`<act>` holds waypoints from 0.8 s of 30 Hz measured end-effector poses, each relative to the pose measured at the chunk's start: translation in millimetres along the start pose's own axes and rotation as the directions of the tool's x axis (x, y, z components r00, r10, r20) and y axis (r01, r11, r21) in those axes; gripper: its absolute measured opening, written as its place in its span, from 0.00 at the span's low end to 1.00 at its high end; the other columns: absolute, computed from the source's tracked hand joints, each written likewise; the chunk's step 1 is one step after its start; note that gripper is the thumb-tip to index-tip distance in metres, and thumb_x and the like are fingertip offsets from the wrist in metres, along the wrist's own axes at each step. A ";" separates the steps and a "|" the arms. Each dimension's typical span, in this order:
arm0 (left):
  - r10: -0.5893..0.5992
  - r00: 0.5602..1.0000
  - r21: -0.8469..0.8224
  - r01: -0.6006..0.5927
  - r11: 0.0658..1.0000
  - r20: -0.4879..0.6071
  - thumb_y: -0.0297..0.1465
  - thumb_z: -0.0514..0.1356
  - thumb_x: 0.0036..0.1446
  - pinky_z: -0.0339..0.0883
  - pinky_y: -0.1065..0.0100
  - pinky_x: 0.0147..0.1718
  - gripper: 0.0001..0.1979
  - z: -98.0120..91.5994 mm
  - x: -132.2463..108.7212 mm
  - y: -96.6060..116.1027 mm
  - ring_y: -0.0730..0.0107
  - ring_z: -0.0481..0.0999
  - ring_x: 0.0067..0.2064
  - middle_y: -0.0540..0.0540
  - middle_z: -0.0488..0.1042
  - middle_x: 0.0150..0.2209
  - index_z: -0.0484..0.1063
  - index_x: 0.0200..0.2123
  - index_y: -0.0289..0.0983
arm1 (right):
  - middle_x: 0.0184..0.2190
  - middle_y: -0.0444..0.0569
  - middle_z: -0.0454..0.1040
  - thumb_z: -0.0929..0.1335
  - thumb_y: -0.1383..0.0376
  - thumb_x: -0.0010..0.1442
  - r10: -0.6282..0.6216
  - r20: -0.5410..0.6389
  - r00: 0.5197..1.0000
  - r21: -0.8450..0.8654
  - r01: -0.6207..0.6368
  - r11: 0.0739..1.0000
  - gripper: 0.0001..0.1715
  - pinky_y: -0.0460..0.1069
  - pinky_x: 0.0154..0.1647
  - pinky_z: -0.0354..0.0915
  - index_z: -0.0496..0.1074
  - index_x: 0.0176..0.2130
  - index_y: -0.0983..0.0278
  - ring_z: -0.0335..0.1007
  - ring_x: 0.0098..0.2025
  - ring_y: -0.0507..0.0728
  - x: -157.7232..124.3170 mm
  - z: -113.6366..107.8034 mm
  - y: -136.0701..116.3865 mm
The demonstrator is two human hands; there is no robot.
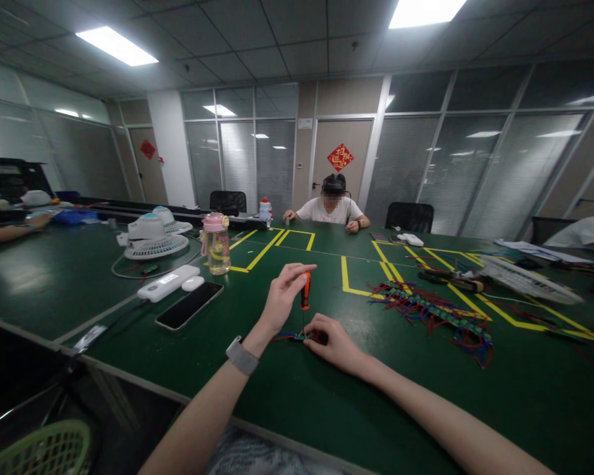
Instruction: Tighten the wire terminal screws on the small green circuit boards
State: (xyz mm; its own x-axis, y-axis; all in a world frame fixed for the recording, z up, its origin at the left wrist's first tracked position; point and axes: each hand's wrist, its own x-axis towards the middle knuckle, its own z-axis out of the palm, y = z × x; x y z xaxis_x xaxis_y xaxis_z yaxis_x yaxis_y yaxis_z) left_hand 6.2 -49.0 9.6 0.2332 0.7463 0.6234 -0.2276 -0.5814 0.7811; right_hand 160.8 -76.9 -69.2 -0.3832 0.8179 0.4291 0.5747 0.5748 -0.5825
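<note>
From here I have the left hand gripping an orange-and-black screwdriver upright; the right hand pinches the small circuit board below, presumably steadying it.

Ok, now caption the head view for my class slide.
Left hand holds a screwdriver upright over a small wired board, right hand at its edge, on a green table.

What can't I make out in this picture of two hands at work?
In the head view:
Small circuit board: partly covered by the right hand.
Screwdriver: its tip is too small to make out; the left hand hides some of the handle.
Green basket: cut off by the bottom edge.
Person at far right: cut off by the right edge.
</note>
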 end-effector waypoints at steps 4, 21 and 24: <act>-0.083 0.994 -0.130 0.091 0.987 0.067 0.35 0.55 0.57 0.69 0.65 0.39 0.18 0.7 -0.3 -0.2 0.66 0.73 0.41 0.42 0.72 0.44 0.70 0.50 0.37 | 0.29 0.45 0.67 0.68 0.72 0.51 0.015 0.001 1.000 -0.005 -0.015 1.000 0.07 0.45 0.30 0.60 0.74 0.34 0.66 0.63 0.30 0.51 0.2 -0.3 -1.6; 0.002 1.000 0.053 -0.002 0.999 0.001 0.34 0.59 0.54 0.66 0.71 0.37 0.13 0.1 -0.3 2.5 0.70 0.71 0.40 0.44 0.69 0.46 0.75 0.42 0.38 | 0.30 0.45 0.67 0.68 0.71 0.52 0.011 0.001 1.000 -0.003 -0.011 1.000 0.07 0.46 0.31 0.61 0.74 0.35 0.65 0.64 0.30 0.51 0.2 -0.9 -1.1; -0.037 0.998 -0.084 0.041 0.996 0.053 0.35 0.54 0.58 0.68 0.66 0.41 0.16 1.0 -0.2 1.7 0.66 0.72 0.43 0.41 0.69 0.48 0.72 0.48 0.38 | 0.30 0.45 0.67 0.68 0.71 0.52 0.011 0.003 1.000 -0.008 -0.011 1.000 0.06 0.45 0.31 0.60 0.74 0.34 0.66 0.64 0.30 0.51 0.3 -1.2 -3.0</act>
State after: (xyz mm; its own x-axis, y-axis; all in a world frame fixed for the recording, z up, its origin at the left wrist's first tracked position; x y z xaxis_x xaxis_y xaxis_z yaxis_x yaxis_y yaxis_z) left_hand 6.7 -50.5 10.8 0.2911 0.7490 0.5951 -0.2962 -0.5209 0.8006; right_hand 159.8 -78.3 -66.5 -0.3792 0.8244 0.4203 0.5848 0.5655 -0.5816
